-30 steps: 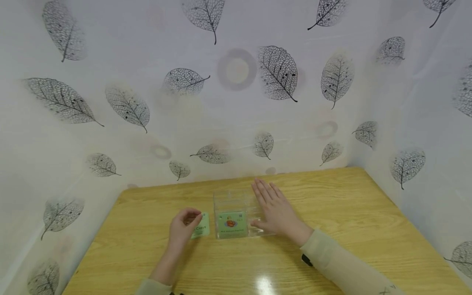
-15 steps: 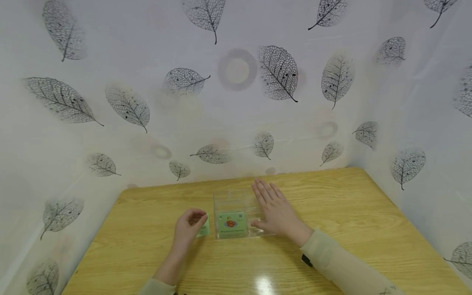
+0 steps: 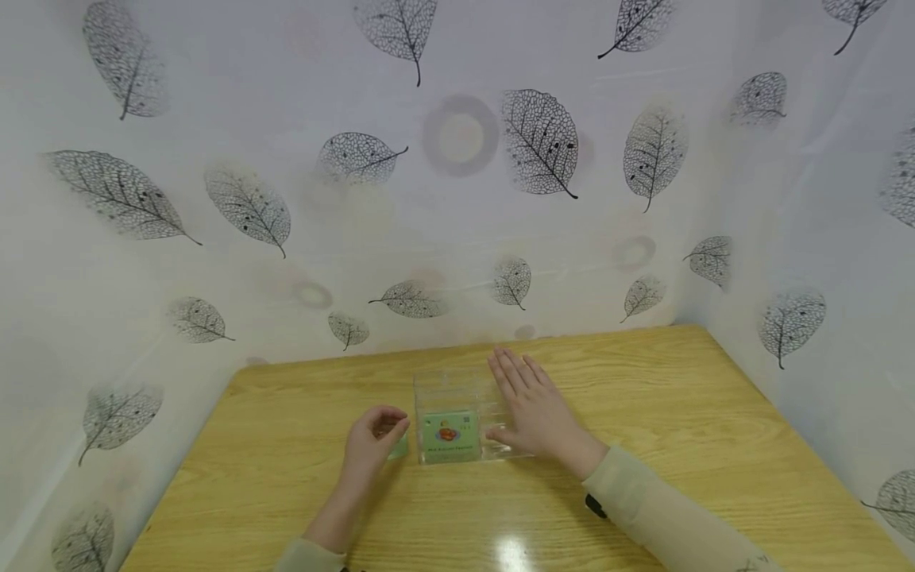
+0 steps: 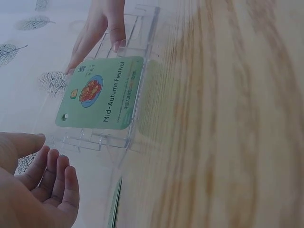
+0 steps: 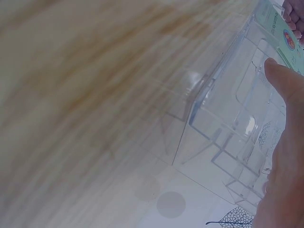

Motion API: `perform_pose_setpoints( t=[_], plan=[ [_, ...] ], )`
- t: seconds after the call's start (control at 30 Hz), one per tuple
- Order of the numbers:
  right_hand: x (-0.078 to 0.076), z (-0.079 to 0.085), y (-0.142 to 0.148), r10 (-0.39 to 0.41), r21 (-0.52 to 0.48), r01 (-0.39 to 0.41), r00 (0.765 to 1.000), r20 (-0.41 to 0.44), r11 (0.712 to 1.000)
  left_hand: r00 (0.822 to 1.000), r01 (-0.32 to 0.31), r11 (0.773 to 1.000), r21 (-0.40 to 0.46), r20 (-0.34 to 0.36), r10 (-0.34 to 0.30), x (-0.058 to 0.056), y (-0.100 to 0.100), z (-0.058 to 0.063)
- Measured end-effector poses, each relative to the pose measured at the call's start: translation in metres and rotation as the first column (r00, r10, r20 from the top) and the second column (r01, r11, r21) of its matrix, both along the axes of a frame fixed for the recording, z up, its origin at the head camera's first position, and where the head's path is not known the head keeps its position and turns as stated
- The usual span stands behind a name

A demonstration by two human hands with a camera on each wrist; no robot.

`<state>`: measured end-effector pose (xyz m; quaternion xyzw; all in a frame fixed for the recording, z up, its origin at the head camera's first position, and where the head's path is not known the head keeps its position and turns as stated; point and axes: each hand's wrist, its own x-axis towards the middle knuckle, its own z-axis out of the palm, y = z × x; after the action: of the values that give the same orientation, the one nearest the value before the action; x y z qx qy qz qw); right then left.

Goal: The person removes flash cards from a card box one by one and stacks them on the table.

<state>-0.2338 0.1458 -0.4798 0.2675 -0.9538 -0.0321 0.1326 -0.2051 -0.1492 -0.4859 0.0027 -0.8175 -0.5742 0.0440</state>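
At the lower left of the frame the left hand (image 4: 35, 190) shows palm and loosely curled fingers (image 4: 57, 171), holding nothing; the thumb points right toward a clear slotted holder (image 4: 137, 52). That holder runs from the upper middle of the frame down to the middle left, lying on the wooden surface (image 4: 228, 118). A green card (image 4: 102, 92) printed "Mid-Autumn Festival", with a round food picture, stands in the holder's near slot. At the top, the right hand (image 4: 99, 28) rests against the holder's far side, thumb on its frame. At the bottom edge, just right of the left hand, the thin green edge of a second card (image 4: 114, 209) lies on the surface.
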Motion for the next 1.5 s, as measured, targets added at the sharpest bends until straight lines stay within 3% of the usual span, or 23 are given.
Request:
perform_pose_setpoints(
  t=[1.5],
  plan=[
    [0.0,0.0,0.001,0.0,0.006,0.0,1.0,-0.006,1.0,0.998,0.054,0.999,0.001,0.016,-0.054,0.001,0.013,-0.003]
  ],
)
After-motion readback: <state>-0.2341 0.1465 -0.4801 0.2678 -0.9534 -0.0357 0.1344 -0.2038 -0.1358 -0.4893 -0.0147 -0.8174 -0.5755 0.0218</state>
